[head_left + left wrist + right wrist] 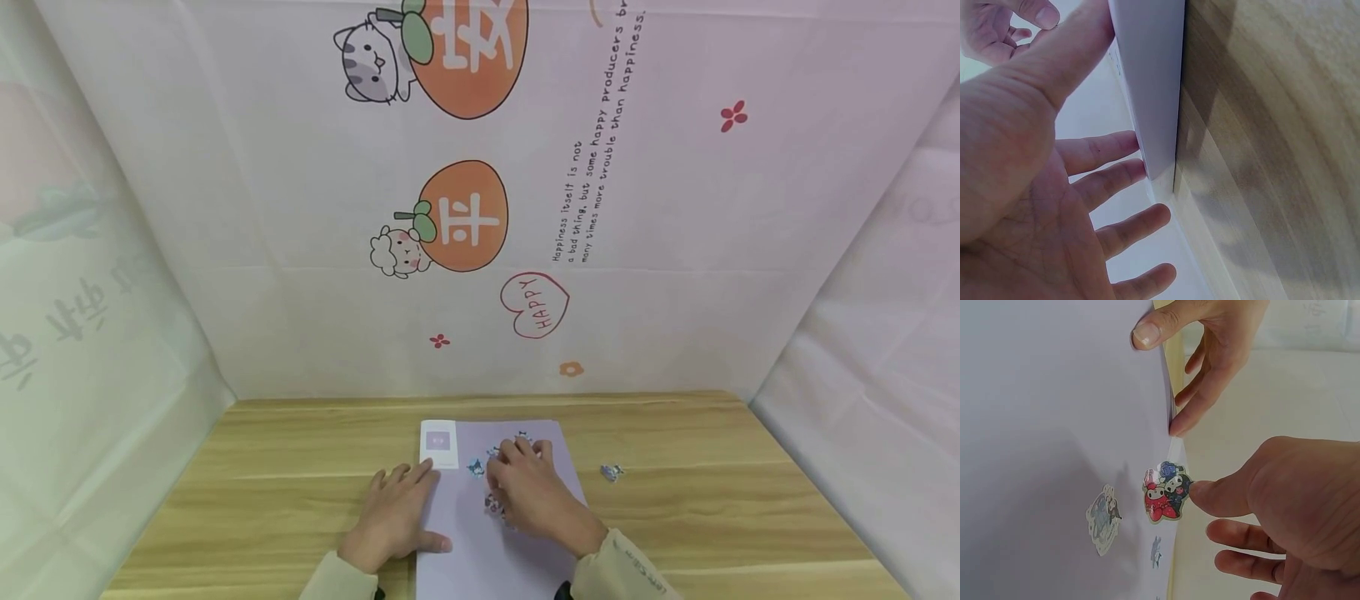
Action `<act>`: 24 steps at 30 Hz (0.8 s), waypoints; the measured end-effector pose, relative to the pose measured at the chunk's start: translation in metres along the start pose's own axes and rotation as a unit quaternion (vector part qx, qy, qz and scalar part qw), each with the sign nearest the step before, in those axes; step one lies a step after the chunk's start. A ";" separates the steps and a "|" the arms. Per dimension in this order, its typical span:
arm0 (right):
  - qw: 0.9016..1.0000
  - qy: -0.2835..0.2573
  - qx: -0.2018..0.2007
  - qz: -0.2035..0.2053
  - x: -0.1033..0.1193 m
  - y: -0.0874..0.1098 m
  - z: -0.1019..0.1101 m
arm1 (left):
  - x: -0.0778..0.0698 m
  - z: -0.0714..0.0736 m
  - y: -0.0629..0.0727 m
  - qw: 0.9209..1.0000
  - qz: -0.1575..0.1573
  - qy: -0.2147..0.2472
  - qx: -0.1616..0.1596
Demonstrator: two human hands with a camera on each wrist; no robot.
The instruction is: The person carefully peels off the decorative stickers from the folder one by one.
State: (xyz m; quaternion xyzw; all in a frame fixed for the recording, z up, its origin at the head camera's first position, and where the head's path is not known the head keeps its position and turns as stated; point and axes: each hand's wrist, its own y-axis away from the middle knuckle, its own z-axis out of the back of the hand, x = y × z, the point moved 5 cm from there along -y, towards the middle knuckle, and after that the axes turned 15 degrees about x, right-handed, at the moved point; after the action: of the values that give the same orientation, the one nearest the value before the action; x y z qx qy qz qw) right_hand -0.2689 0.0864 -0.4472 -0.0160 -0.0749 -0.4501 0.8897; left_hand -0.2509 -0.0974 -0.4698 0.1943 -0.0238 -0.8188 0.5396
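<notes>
A thick lilac pad lies on the wooden table. My left hand rests along the pad's left edge, fingers spread and straight; in the left wrist view its fingertips touch the pad's side. Over the pad's right half is my right hand, fingers bent. Its thumb tip meets the edge of a red-and-black cartoon sticker, pinched above the surface, with the index finger hidden behind. Another sticker lies flat near it. More stickers, one blue, are scattered on the pad around this hand.
A white label with a purple square marks the pad's upper left corner. One loose sticker lies on the table to the right of the pad. Printed white cloth hangs behind the table and at both sides.
</notes>
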 end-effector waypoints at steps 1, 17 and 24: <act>1.000 -0.001 0.000 0.000 0.000 0.000 0.001 | 0.000 0.000 0.000 1.000 0.000 0.000 0.000; 0.999 -0.007 -0.032 0.009 -0.007 0.011 0.008 | 0.001 -0.001 0.000 1.000 0.000 -0.005 -0.005; 0.999 -0.003 -0.035 -0.004 -0.014 0.012 0.006 | 0.001 -0.001 0.000 1.000 -0.001 -0.001 -0.006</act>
State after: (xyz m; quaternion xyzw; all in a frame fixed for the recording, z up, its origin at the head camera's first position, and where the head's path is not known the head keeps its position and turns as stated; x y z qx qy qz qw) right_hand -0.2681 0.1049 -0.4433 -0.0484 -0.0619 -0.4556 0.8867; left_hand -0.2509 -0.0981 -0.4710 0.1901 -0.0192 -0.8195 0.5403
